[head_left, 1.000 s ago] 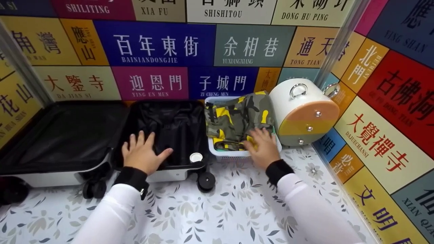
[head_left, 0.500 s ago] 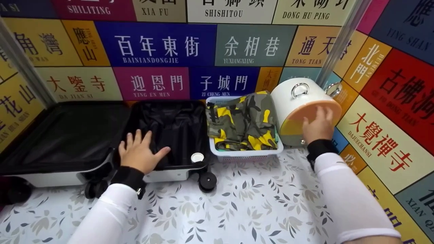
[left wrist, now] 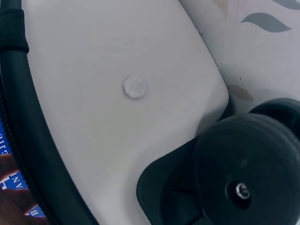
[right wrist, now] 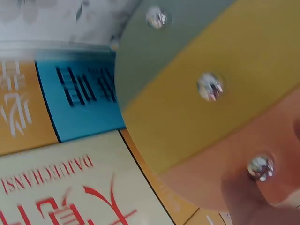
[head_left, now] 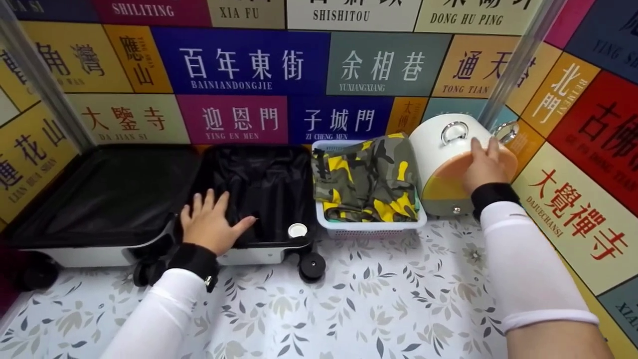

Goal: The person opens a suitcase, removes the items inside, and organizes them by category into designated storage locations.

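Observation:
A white drum-shaped drawer box (head_left: 433, 134) stands at the right, its front banded in orange, yellow and green with crystal-like knobs. My right hand (head_left: 484, 167) is at its orange band, fingertips at the upper edge. In the right wrist view the thumb (right wrist: 246, 199) lies beside the orange band's knob (right wrist: 260, 167). My left hand (head_left: 212, 224) is spread, fingers apart, over the near left corner of the black-lined suitcase half (head_left: 264, 174). The left wrist view shows the suitcase's pale shell (left wrist: 108, 112) and a black wheel (left wrist: 234, 173). Part of the right hand's grip is hidden.
Folded camouflage clothing (head_left: 369, 174) fills a white plastic basket (head_left: 374, 227) between suitcase and drawer box. The suitcase's other half (head_left: 109, 194) lies at the left. A small white disc (head_left: 297, 230) sits inside the near right corner. Printed panels (head_left: 239, 60) rise behind.
My right hand has left the clothing in the basket and moved right and up to the drawer box's orange front. The left hand stays at the suitcase; the view has shifted slightly.

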Available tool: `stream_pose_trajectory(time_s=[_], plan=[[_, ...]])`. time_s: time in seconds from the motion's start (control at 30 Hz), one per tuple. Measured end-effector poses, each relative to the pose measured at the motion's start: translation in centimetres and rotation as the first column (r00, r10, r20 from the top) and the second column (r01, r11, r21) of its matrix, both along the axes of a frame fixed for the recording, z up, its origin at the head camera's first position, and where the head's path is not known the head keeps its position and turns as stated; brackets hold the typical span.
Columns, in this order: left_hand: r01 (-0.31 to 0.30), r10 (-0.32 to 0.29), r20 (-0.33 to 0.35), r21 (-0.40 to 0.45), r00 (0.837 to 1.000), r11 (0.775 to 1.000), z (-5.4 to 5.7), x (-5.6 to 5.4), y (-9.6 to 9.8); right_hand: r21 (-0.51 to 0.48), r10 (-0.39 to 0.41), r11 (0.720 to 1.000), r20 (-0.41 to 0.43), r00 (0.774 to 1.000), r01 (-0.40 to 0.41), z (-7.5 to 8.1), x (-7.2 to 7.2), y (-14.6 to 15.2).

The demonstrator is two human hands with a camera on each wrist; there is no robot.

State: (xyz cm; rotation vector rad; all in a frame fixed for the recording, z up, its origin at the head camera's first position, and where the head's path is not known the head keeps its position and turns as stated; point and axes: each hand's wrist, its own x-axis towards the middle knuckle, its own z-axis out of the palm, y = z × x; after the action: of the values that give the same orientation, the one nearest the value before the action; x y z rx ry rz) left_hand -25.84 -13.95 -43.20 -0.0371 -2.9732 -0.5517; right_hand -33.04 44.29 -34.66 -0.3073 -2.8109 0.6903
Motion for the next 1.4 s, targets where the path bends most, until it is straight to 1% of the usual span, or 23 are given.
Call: stream_pose_trajectory(time_s=[0.07,0.13,0.23,0.37,0.53,0.7,0.8,0.97,1.17,1.4], plan=[[0.008,-0.008,-0.001,0.001,1.000,1.000,0.0,-0.1,0.3,0.030,0.017,0.999,0.030,0.999,-0.018,0.4,0.0,0.3],[0.014,-0.014,-0.001,-0.002,1.000,1.000,0.0,-0.1,0.5,0.020,0.011,1.000,0.029,1.000,-0.011,0.5,0.1,0.6],[0.016,-0.016,-0.001,-0.008,1.000,1.000,0.0,-0.1,0.7,0.030,-0.003,1.000,-0.023,1.000,0.004,0.3,0.2,0.8],[0.015,-0.015,-0.003,-0.011,1.000,1.000,-0.1,-0.1,0.7,0.072,-0.010,0.997,-0.103,0.995,0.018,-0.2,0.4,0.8],[0.020,-0.020,-0.008,-0.013,1.000,1.000,-0.2,-0.1,0.8,0.089,-0.016,0.996,-0.153,0.988,0.030,-1.0,0.9,0.8],[0.017,-0.017,-0.005,-0.008,1.000,1.000,-0.1,-0.1,0.8,0.086,-0.007,0.996,-0.204,0.979,0.025,-1.3,1.4,1.0],[0.014,-0.014,-0.001,-0.004,1.000,1.000,-0.1,0.0,0.7,0.084,-0.005,0.996,-0.213,0.977,0.023,-1.5,1.6,1.1],[0.016,-0.016,-0.006,0.005,1.000,1.000,-0.3,0.0,0.8,0.088,-0.006,0.996,-0.204,0.979,0.024,-1.8,1.9,1.3],[0.013,-0.012,-0.009,0.007,1.000,1.000,-0.3,0.1,0.8,0.113,0.003,0.993,-0.230,0.973,0.024,-1.7,2.3,1.5],[0.011,-0.011,-0.012,0.006,1.000,1.000,-0.3,0.1,0.9,0.104,-0.004,0.994,-0.248,0.969,0.031,-1.5,3.0,0.9]])
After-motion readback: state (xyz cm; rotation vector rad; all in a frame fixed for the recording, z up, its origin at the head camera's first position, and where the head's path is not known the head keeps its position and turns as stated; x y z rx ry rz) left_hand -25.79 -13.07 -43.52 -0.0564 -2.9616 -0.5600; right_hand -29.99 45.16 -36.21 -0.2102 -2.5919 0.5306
